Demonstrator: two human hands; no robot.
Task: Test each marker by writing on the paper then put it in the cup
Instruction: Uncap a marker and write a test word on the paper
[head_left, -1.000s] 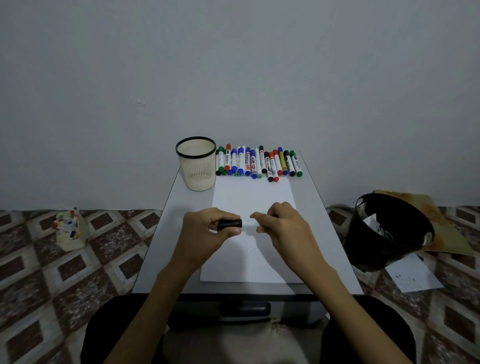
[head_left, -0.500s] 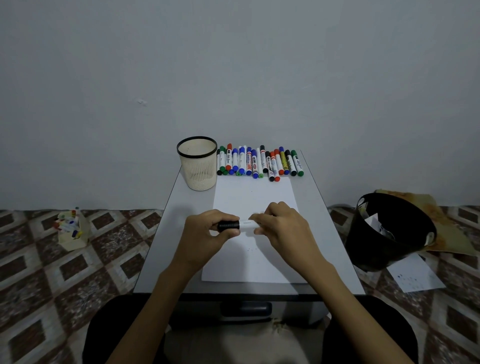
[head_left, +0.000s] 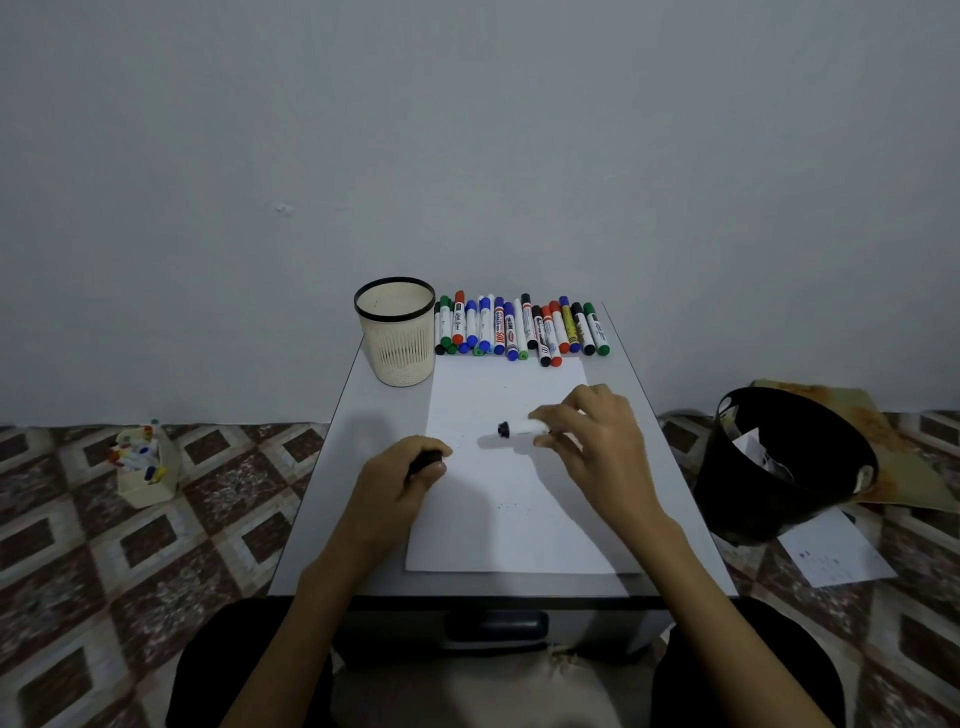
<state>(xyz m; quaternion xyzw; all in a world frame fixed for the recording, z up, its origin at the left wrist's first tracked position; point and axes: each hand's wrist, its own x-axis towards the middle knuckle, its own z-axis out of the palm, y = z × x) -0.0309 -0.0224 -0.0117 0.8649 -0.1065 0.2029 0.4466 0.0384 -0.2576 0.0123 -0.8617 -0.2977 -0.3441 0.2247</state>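
I see the right hand (head_left: 597, 441) above the upper right part of the paper (head_left: 514, 499), its grip closed on a white-bodied marker (head_left: 522, 428) that lies about level, dark uncapped tip pointing left, with its shadow on the sheet just under it. The left hand (head_left: 402, 480) sits at the paper's left edge, curled into a closed grip on the black cap (head_left: 428, 460), of which only a dark end shows between thumb and fingers. Cap and marker are well apart, with bare paper between them. I can make out a few tiny dark specks on the sheet, low and near its middle, and one or two near the top.

The paper lies lengthwise down the middle of the grey bench (head_left: 374, 415). At the far left corner stands the cup (head_left: 396, 332), cream with a black rim and slotted walls, upright; I see nothing inside it from this angle. Just beside it on the right, along the far edge, lies the row of markers (head_left: 519, 327), packed side by side with blue, green, red and black caps, their near ends touching or just overlapping the top edge of the paper. Nothing stands between the right hand and the cup.

Off the bench, on the patterned floor, a small cream box of markers (head_left: 143, 467) sits to the left, and to the right a black bin (head_left: 789, 467) tilts with crumpled paper in it, a loose sheet (head_left: 836, 551) lying beside it
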